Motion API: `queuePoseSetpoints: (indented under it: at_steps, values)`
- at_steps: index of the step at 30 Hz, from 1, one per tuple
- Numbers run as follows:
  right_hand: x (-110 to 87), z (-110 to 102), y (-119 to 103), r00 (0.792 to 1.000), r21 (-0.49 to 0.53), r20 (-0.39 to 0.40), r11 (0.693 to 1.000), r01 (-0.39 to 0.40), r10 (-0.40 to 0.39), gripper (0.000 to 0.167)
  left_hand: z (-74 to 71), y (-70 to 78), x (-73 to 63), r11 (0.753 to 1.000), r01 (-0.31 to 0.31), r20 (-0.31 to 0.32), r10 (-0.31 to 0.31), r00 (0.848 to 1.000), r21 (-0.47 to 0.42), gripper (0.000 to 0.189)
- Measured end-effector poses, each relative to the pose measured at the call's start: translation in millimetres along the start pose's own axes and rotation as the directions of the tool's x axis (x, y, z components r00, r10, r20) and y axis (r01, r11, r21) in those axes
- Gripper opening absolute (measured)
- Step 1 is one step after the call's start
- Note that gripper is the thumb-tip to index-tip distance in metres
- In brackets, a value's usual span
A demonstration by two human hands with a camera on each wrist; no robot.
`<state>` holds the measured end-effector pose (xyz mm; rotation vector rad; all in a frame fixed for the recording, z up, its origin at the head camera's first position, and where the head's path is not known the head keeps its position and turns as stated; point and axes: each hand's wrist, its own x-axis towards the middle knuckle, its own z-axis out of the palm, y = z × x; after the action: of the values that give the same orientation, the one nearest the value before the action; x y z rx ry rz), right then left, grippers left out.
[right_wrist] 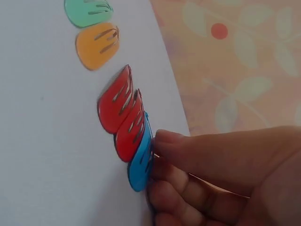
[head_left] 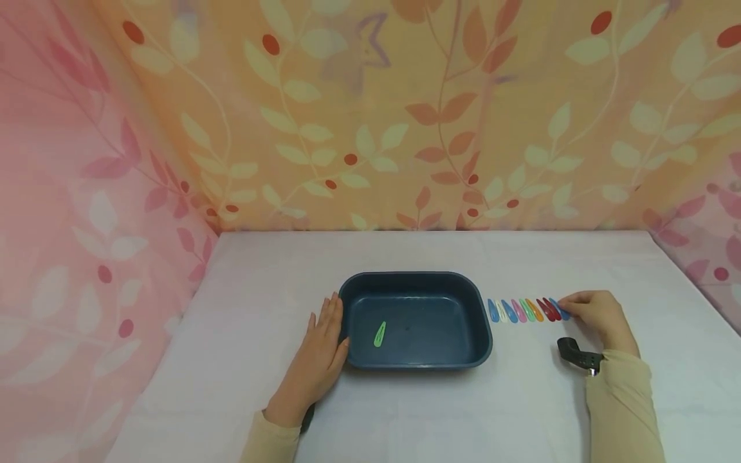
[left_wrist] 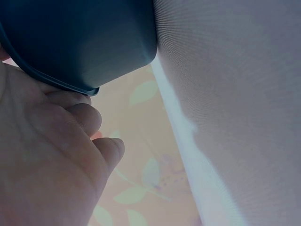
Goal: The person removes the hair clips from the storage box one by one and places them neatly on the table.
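Note:
A dark blue plastic basin sits mid-table with one green snap hair clip lying inside, tilted. My left hand rests against the basin's left side, its fingers stretched along the rim; the left wrist view shows the palm beneath the rim. To the right of the basin, colourful snap hair clips form a row. My right hand is at its right end, thumb and fingers pinching the edge of a blue hair clip. Two red clips overlap beside it, and an orange clip lies farther along.
The row's left part holds a blue clip, a pink clip and others. White cloth covers the table. A patterned curtain hangs behind it. A black wrist mount juts out beside the right sleeve.

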<state>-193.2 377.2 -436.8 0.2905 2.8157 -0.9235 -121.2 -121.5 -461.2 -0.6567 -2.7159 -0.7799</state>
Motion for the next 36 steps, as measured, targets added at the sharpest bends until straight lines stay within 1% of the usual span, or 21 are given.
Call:
queuePoseSetpoints:
  at_steps: [5,14,20,22,26,28,33,36]
  values:
    - [-4.8,0.0,3.7,1.0,0.006,-0.006,1.0,-0.001,0.001,0.038,1.4,1.3,-1.4,1.0,-0.001,0.008,0.001,1.0,-0.008,0.064]
    - [-12.0,-2.4,9.1,1.0,0.079,-0.014,0.997,-0.007,0.008,0.038,3.3,3.7,-3.5,1.0,-0.001,0.011,0.001,1.0,-0.015,0.065]
    - [-15.3,-2.9,4.5,1.0,0.137,-0.022,0.991,0.004,-0.001,0.041,3.8,3.4,-3.6,1.0,0.004,0.011,-0.004,1.0,-0.007,0.065]
    - [-15.9,-3.7,1.3,1.0,0.167,-0.029,0.986,0.014,-0.01,0.042,3.5,3.0,-3.2,1.0,0.001,0.011,-0.001,1.0,-0.007,0.064]
    - [-16.5,-6.2,-8.3,0.999,0.255,-0.034,0.966,0.042,-0.035,0.042,2.2,2.3,-2.4,1.0,-0.005,0.006,0.005,1.0,-0.005,0.064]
    - [-16.7,-7.6,-13.6,0.997,0.283,-0.04,0.957,0.069,-0.059,0.042,1.4,1.9,-2.1,1.0,-0.006,0.001,0.006,1.0,-0.004,0.064]
    - [-18.4,-10.6,-25.7,0.99,0.315,-0.06,0.939,0.138,-0.125,0.04,0.6,0.6,-1.6,1.0,-0.006,-0.006,0.006,1.0,0.008,0.064]
    - [-20.7,-11.5,-33.2,0.986,0.322,-0.073,0.932,0.166,-0.151,0.039,0.1,0.2,-1.4,1.0,-0.008,-0.007,0.008,1.0,0.014,0.064]
